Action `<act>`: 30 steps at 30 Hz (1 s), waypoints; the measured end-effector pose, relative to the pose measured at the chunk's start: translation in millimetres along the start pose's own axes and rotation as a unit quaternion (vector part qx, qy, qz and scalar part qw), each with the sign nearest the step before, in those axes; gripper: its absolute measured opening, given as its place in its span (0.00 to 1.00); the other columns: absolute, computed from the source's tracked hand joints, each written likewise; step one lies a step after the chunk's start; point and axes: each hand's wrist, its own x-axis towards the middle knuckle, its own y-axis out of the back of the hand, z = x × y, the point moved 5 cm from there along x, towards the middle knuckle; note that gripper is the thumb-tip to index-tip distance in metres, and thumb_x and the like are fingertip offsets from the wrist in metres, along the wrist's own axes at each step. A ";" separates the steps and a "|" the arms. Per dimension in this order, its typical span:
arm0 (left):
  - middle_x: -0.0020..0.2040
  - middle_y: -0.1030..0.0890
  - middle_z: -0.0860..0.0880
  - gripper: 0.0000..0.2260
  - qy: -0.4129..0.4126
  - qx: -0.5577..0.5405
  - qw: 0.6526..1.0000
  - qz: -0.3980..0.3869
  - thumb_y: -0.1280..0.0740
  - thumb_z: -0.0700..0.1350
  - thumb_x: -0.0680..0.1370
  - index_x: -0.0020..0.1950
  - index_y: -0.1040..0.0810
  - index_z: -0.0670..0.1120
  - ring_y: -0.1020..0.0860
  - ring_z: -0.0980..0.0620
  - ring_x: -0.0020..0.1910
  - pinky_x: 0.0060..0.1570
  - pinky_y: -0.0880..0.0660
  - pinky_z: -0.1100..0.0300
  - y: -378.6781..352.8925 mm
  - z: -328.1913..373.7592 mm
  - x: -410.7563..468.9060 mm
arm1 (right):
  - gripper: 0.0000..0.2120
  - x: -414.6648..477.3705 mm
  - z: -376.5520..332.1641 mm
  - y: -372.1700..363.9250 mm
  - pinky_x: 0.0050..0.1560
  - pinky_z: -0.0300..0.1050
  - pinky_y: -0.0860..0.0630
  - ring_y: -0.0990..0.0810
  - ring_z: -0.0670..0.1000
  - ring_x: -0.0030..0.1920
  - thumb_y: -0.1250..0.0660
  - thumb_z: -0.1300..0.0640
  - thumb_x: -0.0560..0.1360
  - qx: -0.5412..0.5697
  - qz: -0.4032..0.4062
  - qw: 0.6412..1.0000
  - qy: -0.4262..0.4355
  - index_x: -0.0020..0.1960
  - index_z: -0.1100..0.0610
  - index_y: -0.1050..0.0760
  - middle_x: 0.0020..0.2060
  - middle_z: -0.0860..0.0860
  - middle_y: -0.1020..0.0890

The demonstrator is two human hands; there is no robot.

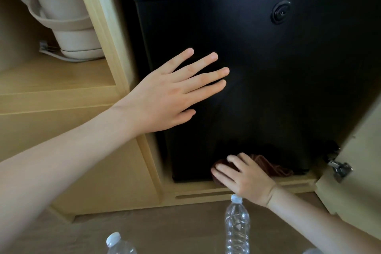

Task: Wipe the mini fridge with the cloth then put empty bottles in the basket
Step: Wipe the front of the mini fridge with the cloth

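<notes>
A black mini fridge (268, 68) fills a wooden cabinet bay, its door closed. My left hand (173, 93) lies flat on the door with fingers spread, holding nothing. My right hand (245, 175) presses a dark reddish-brown cloth (268, 165) against the bottom edge of the fridge door. A clear empty plastic bottle (237, 227) with a white cap stands upright on the floor just in front of my right wrist. Another capped bottle (118, 245) shows at the bottom edge. No basket is in view.
A cream electric kettle (61, 6) on its base sits on a wooden shelf (57, 80) to the left, cord beside it. The open cabinet door (354, 167) with a metal hinge (340, 168) stands at the right. Beige floor lies below.
</notes>
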 end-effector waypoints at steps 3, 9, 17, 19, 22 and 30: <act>0.80 0.41 0.46 0.34 0.000 0.000 1.000 0.004 0.33 0.51 0.76 0.80 0.41 0.45 0.48 0.42 0.80 0.78 0.54 0.42 -1.9 0.4 -0.1 | 0.16 7.2 29.8 27.0 0.43 0.55 0.22 0.28 0.59 0.50 0.36 0.70 0.76 0.025 0.056 0.992 -0.109 0.60 0.59 0.18 0.54 0.56 0.18; 0.80 0.41 0.45 0.35 0.008 0.005 1.000 0.015 0.32 0.52 0.76 0.80 0.41 0.46 0.48 0.42 0.80 0.77 0.56 0.42 -4.3 1.6 0.1 | 0.10 73.1 27.6 42.3 0.42 0.55 0.25 0.26 0.60 0.47 0.33 0.65 0.78 0.065 0.168 0.969 -0.168 0.58 0.60 0.17 0.50 0.56 0.15; 0.80 0.42 0.45 0.35 0.013 0.012 1.000 -0.004 0.32 0.52 0.76 0.80 0.41 0.45 0.48 0.41 0.80 0.77 0.53 0.40 -1.2 3.6 0.6 | 0.13 36.7 -16.9 -6.5 0.42 0.50 0.26 0.27 0.58 0.50 0.37 0.68 0.78 0.004 0.050 0.998 0.033 0.56 0.58 0.17 0.51 0.53 0.16; 0.80 0.41 0.45 0.35 0.011 0.011 1.000 -0.005 0.31 0.52 0.76 0.80 0.41 0.45 0.48 0.41 0.80 0.77 0.53 0.40 -0.3 4.8 1.0 | 0.14 27.3 -7.9 -0.2 0.41 0.50 0.26 0.28 0.58 0.49 0.38 0.69 0.79 0.005 0.050 0.999 0.000 0.56 0.58 0.17 0.50 0.53 0.16; 0.80 0.41 0.45 0.36 0.009 0.009 1.000 0.001 0.30 0.52 0.76 0.80 0.41 0.45 0.48 0.41 0.80 0.77 0.54 0.41 -0.7 3.5 0.7 | 0.14 31.9 16.8 19.7 0.42 0.54 0.26 0.28 0.59 0.49 0.36 0.69 0.78 0.030 0.091 0.991 -0.095 0.59 0.59 0.18 0.54 0.55 0.20; 0.80 0.40 0.45 0.35 0.007 -0.012 1.000 0.019 0.29 0.50 0.75 0.79 0.39 0.45 0.46 0.41 0.80 0.77 0.53 0.41 -1.8 1.9 0.6 | 0.07 111.4 -5.1 25.9 0.39 0.52 0.28 0.27 0.59 0.45 0.29 0.58 0.78 0.045 0.196 0.972 -0.124 0.53 0.59 0.16 0.46 0.54 0.15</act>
